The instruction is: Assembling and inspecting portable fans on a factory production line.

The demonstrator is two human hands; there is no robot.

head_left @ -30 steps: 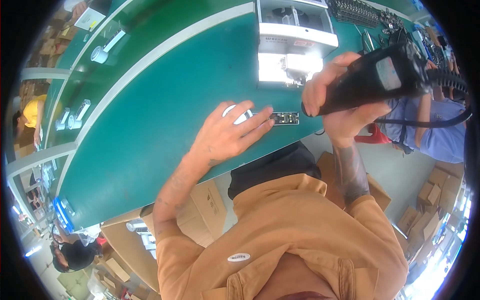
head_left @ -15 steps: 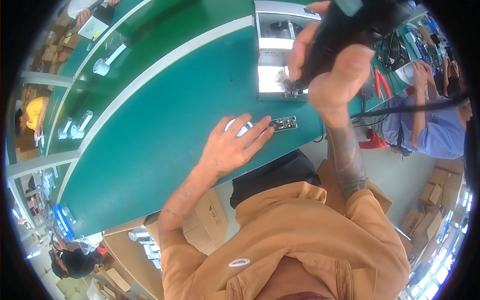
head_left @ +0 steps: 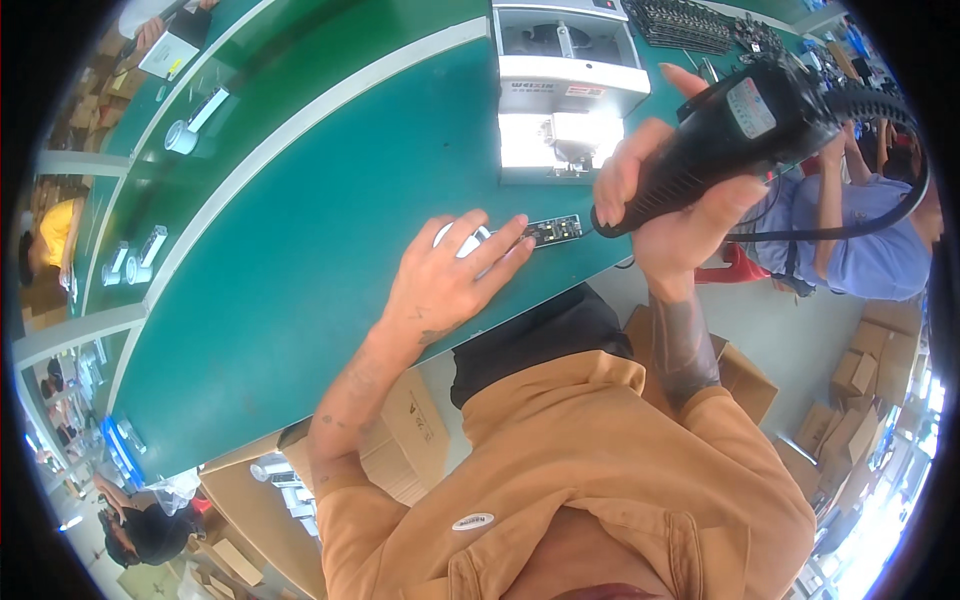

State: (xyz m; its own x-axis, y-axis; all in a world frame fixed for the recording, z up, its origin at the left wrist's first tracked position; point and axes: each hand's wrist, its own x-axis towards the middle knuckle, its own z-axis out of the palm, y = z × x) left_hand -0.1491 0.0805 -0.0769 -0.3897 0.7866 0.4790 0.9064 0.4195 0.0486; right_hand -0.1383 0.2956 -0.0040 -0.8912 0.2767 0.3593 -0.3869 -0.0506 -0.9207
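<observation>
My left hand (head_left: 440, 280) lies over a white round part (head_left: 460, 238) on the green bench, its fingers curled around it and pressing on the near end of the joined circuit board (head_left: 560, 230). The narrow board points right, with small components on its upper face. In my right hand (head_left: 690, 225) is a black corded electric screwdriver (head_left: 725, 135), held tilted, fingers and thumb around its body. Its tip is beside the board's right end; whether it touches a screw cannot be made out.
A white screw feeder (head_left: 575, 85) stands just beyond the board. The screwdriver's cord (head_left: 850, 233) loops at the right. Similar white parts (head_left: 181, 137) lie on the green strip past the pale rail (head_left: 330, 112). A co-worker in blue (head_left: 860, 235) sits at the right; cardboard boxes (head_left: 405, 430) are below.
My right hand has brought the screwdriver from the screw feeder down toward the board's right end. The left hand keeps its hold; the whole view has shifted slightly.
</observation>
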